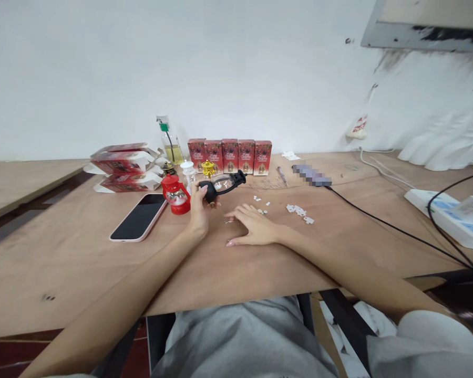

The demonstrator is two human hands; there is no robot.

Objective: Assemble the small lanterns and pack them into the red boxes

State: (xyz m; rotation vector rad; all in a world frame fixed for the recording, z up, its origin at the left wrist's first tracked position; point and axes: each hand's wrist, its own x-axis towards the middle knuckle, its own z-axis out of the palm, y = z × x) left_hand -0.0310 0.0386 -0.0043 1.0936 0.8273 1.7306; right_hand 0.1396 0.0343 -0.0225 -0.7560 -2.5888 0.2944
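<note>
My left hand (199, 210) is closed round the base of a small black toy lantern (223, 185), holding it tilted on its side above the wooden table (82, 262). My right hand (250, 227) lies flat on the table just right of it, fingers stretched out, fingertips over a small metal wire loop (230, 222). A red toy lantern (176, 195) stands upright just left of my left hand. A phone (140, 217) with a pink case lies face up further left.
A row of several red boxes (229, 156) stands by the wall, with a gold lantern (208, 168), a clear one and an oil bottle (171, 144) beside them. Flattened red cartons (124, 167) lie left. White scraps (298, 211), a black cable (378, 223) and a power strip (445, 210) lie right.
</note>
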